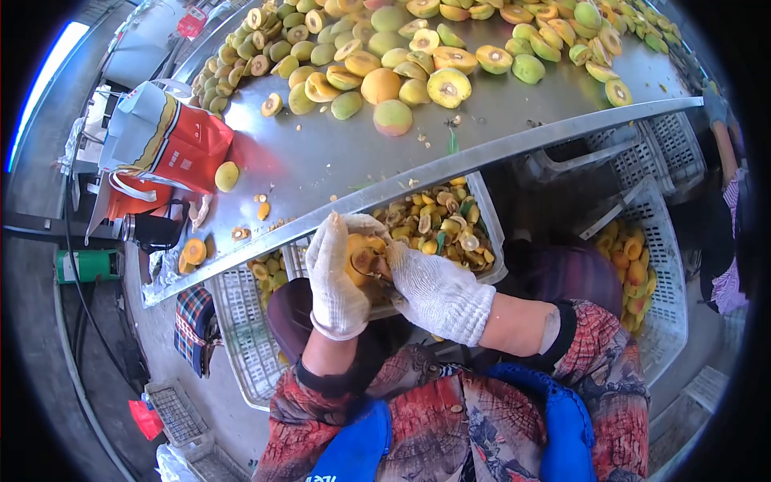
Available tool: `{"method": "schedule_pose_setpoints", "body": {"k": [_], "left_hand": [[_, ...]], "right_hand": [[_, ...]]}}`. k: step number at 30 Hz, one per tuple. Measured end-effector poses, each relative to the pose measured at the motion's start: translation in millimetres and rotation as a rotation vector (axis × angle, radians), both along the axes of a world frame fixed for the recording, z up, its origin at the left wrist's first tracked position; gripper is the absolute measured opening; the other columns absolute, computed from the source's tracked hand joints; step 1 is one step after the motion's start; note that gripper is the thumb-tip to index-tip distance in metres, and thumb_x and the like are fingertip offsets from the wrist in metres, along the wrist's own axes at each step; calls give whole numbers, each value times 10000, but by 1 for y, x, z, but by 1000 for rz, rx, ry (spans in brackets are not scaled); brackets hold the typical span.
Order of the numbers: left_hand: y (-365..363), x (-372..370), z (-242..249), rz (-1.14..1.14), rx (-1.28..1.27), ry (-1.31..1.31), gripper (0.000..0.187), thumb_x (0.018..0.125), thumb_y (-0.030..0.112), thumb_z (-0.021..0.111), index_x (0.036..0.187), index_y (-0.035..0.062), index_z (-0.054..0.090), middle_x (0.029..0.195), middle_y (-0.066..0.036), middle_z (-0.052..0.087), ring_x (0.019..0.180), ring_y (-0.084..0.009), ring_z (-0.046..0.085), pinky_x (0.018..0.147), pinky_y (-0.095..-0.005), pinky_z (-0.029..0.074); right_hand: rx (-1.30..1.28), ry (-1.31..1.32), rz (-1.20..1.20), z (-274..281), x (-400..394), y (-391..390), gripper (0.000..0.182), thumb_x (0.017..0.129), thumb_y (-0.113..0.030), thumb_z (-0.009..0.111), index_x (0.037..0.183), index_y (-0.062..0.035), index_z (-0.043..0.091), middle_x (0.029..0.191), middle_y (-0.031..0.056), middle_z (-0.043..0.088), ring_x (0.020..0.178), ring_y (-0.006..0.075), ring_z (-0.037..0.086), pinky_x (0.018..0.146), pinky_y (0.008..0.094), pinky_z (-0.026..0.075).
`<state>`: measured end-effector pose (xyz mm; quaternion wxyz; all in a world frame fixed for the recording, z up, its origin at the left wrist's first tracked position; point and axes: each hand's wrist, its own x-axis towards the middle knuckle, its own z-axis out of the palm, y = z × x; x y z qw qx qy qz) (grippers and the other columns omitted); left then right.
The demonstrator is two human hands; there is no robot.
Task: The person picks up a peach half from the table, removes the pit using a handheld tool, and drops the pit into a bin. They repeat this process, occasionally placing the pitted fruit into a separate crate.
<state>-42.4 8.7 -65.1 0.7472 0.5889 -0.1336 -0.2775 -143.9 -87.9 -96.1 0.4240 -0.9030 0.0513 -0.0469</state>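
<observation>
My left hand, in a white knitted glove, is closed around a yellow-orange peach half, cut face turned to the right. My right hand, gloved alike, grips a small pitting tool. Its tip is at the brownish middle of the peach; most of the tool is hidden by the fingers. Both hands are above my lap, just short of the metal table's edge. Behind them, a white crate holds peach scraps and pits.
Many whole and halved peaches are piled on the metal table. A red and white bag stands at its left. Crates of peach halves flank my legs, one on the left, one on the right. Another person's arm shows at far right.
</observation>
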Motion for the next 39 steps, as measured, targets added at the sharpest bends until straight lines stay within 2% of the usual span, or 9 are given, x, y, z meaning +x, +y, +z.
{"method": "schedule_pose_setpoints", "body": {"k": [9, 13, 16, 19, 25, 28, 31, 35, 39], "left_hand": [[0, 27, 18, -413, 315, -86, 405, 929, 379, 515, 876, -10, 619, 841, -92, 604, 716, -163, 588, 582, -249, 459], [-4, 42, 22, -610, 399, -61, 363, 934, 353, 537, 842, 20, 646, 792, -22, 605, 740, -98, 535, 672, -248, 431], [-8, 42, 21, -628, 425, -49, 384, 930, 372, 540, 826, 19, 649, 767, -21, 603, 724, -105, 536, 671, -253, 434], [-9, 41, 15, -616, 398, -45, 426, 923, 413, 539, 820, 14, 646, 771, -51, 611, 717, -134, 559, 661, -271, 452], [-6, 36, 5, -513, 195, 61, 474, 923, 467, 527, 804, 18, 621, 783, -102, 615, 729, -189, 587, 675, -312, 475], [-8, 25, 4, -352, 41, 186, 467, 942, 461, 497, 837, 23, 622, 798, -87, 612, 737, -176, 578, 689, -291, 465], [-11, 18, 2, -121, -40, 373, 464, 957, 452, 471, 831, 23, 592, 794, -115, 603, 744, -220, 601, 630, -316, 502], [-10, 27, 6, -131, -212, 503, 478, 966, 466, 446, 810, 29, 560, 774, -135, 598, 717, -265, 619, 662, -369, 551], [-3, 35, 7, -8, -193, 357, 462, 969, 452, 455, 856, 20, 576, 793, -137, 612, 745, -271, 622, 670, -395, 548]], "right_hand": [[248, 53, 33, 11, 0, -1, 351, 821, -200, 606, 1091, 4, 511, 936, 237, 595, 864, 414, 606, 723, 463, 515], [377, 173, -11, 14, 0, 2, 382, 836, -243, 617, 1083, 23, 497, 866, 245, 601, 823, 427, 603, 715, 463, 509], [562, 320, 54, 21, 1, -7, 379, 849, -261, 636, 1062, 22, 499, 838, 188, 622, 757, 344, 638, 669, 412, 520], [1017, 447, 116, 25, 1, -12, 274, 861, -178, 607, 1046, -5, 501, 711, 109, 602, 626, 190, 639, 537, 320, 526], [1645, 572, 220, 26, -6, -21, 207, 858, -132, 621, 1019, -48, 524, 750, 48, 580, 627, 123, 616, 497, 241, 517], [1391, 521, 244, 29, 0, -23, 210, 858, -142, 607, 1026, -43, 530, 757, 105, 603, 641, 200, 643, 520, 311, 536], [368, -111, -4, 7, 3, -4, 209, 851, -168, 594, 1011, -44, 539, 788, 172, 618, 686, 309, 652, 557, 403, 539], [-190, -32, 17, 13, 3, -9, 161, 865, -211, 545, 932, -66, 561, 796, 174, 623, 723, 351, 651, 570, 457, 524], [-353, 79, 62, 13, 7, -10, 190, 902, -222, 488, 940, -61, 581, 835, 156, 642, 726, 324, 665, 551, 443, 522]]}}
